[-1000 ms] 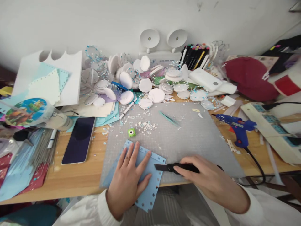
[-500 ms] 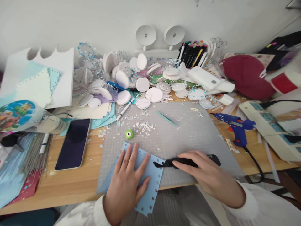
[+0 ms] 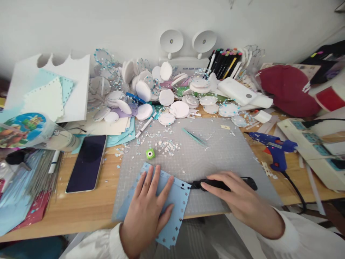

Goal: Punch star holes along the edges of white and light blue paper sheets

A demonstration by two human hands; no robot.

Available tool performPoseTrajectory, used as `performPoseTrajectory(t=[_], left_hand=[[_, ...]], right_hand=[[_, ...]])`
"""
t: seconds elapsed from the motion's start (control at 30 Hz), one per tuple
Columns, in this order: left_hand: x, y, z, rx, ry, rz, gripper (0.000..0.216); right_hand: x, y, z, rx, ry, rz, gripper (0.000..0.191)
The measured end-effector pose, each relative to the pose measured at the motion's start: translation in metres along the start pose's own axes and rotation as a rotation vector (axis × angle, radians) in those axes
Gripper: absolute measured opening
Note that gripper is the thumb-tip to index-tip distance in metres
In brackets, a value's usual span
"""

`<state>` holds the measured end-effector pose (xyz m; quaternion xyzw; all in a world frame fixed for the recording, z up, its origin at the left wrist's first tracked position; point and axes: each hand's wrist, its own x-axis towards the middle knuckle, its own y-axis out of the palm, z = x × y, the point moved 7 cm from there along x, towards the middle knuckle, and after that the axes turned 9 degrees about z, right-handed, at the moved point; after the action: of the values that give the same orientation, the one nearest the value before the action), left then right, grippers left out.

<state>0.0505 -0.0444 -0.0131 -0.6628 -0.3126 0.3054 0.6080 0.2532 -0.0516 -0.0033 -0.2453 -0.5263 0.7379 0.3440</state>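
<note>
My left hand (image 3: 149,203) lies flat with fingers spread on a blue sheet of paper (image 3: 176,207), pressing it to the grey cutting mat (image 3: 215,154). Small flower-shaped holes run along the sheet's edges, and its lower corner hangs past the table edge. In my right hand (image 3: 231,194) is a black utility knife (image 3: 219,184), held almost level with its blade end toward the sheet's right corner. The blade meets the paper there; its tip is hard to make out. A green flower punch (image 3: 150,154) sits just beyond the sheet.
Beyond lie paper flower cutouts (image 3: 169,145), tweezers (image 3: 194,136), a marker (image 3: 146,125) and many white discs (image 3: 179,109). A phone (image 3: 86,163) is at left. At right are a blue glue gun (image 3: 275,145) with its cord and a power strip (image 3: 309,154).
The knife blade, dark and plain over the sheet's corner before, now shows only partly at the paper's edge. My left hand stays on the sheet. The whole view has shifted slightly.
</note>
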Motion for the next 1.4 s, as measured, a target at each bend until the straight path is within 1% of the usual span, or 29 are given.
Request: performPoseTrajectory(t=[0.13, 0.23, 0.5, 0.6, 0.73, 0.97, 1.13, 1.2, 1.33, 1.4], left_hand=[[-0.002, -0.002, -0.002, -0.024, 0.078, 0.022, 0.06], [-0.003, -0.004, -0.003, -0.037, 0.123, 0.036, 0.06], [-0.004, 0.001, 0.001, -0.052, 0.104, 0.059, 0.067], [-0.004, 0.001, 0.001, -0.059, 0.1, 0.058, 0.066], [-0.002, -0.001, 0.003, -0.08, 0.091, 0.052, 0.063], [-0.003, -0.001, 0.005, -0.093, 0.088, 0.071, 0.066], [-0.003, 0.0, 0.005, -0.095, 0.091, 0.071, 0.067], [-0.002, 0.001, 0.005, -0.103, 0.092, 0.077, 0.067], [-0.003, 0.0, 0.005, -0.134, 0.091, 0.084, 0.067], [-0.005, -0.001, 0.005, -0.155, 0.104, 0.084, 0.066]], right_hand=[[-0.005, -0.001, 0.004, 0.006, 0.005, 0.011, 0.06], [-0.002, 0.0, 0.01, 0.016, -0.007, -0.004, 0.057], [0.024, 0.006, 0.022, 0.02, -0.035, -0.008, 0.049], [0.019, 0.003, 0.017, 0.017, -0.025, 0.019, 0.052], [0.009, -0.002, 0.01, 0.003, -0.001, 0.02, 0.054], [0.025, 0.001, 0.016, 0.033, -0.006, 0.016, 0.049], [0.024, 0.001, 0.012, 0.026, -0.015, 0.036, 0.05], [0.028, 0.001, 0.013, 0.019, -0.022, 0.019, 0.05], [0.044, -0.001, 0.023, -0.002, -0.039, -0.062, 0.048], [0.045, -0.001, 0.027, -0.001, -0.044, -0.06, 0.047]])
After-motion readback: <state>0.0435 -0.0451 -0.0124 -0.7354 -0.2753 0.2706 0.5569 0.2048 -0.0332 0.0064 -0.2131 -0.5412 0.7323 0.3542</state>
